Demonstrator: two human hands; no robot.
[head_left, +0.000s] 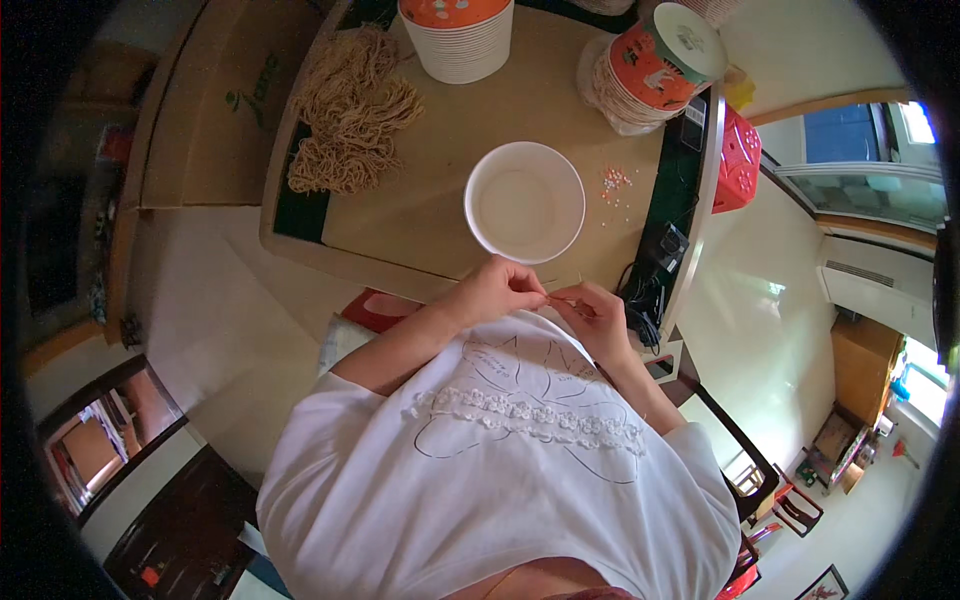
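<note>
My left hand point(492, 292) and my right hand point(598, 318) meet just in front of the table's near edge. Both are closed in a pinch, fingertips almost touching. Between them runs a thin strand point(560, 299), with a fine end sticking up by the right fingers; whether a bead is on it is too small to tell. Just beyond the hands stands a white paper bowl point(525, 205), pale inside. Right of it, small pink, orange and white beads point(615, 182) lie scattered on the brown board.
A tangled bundle of tan twine point(352, 110) lies at the far left of the table. Stacked paper bowls point(460, 45) stand at the back, more in a plastic sleeve point(645, 75). Black cables point(648, 300) and adapters line the right edge, beside a red stool point(737, 160).
</note>
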